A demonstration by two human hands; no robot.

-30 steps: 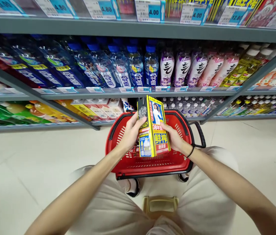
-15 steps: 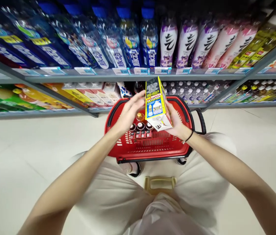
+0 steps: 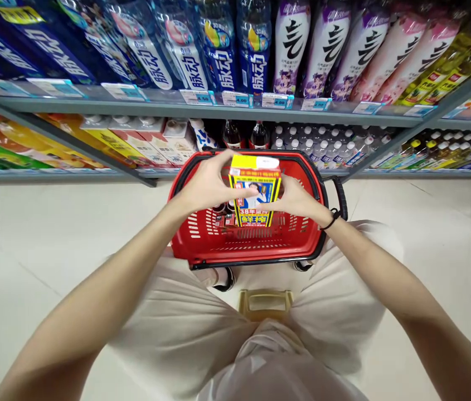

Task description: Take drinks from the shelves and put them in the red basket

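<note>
A yellow and blue juice carton (image 3: 255,189) stands upright over a red shopping basket (image 3: 202,234) on the floor between my knees. My left hand (image 3: 208,182) grips the carton's left side and top. My right hand (image 3: 296,199) holds its right side; a black band circles that wrist. Small bottles with dark caps (image 3: 222,214) lie in the basket behind the carton, mostly hidden.
Grey store shelves (image 3: 202,108) run across in front, stocked with blue and purple drink bottles above and cartons and small bottles below. The basket's black handle (image 3: 341,195) sticks out at the right. A yellow stool (image 3: 265,303) shows between my legs. Pale floor tiles lie on both sides.
The carton was turned from tilted to upright and lowered toward the basket. My left hand went from loose fingers to a grip. The view dipped downward.
</note>
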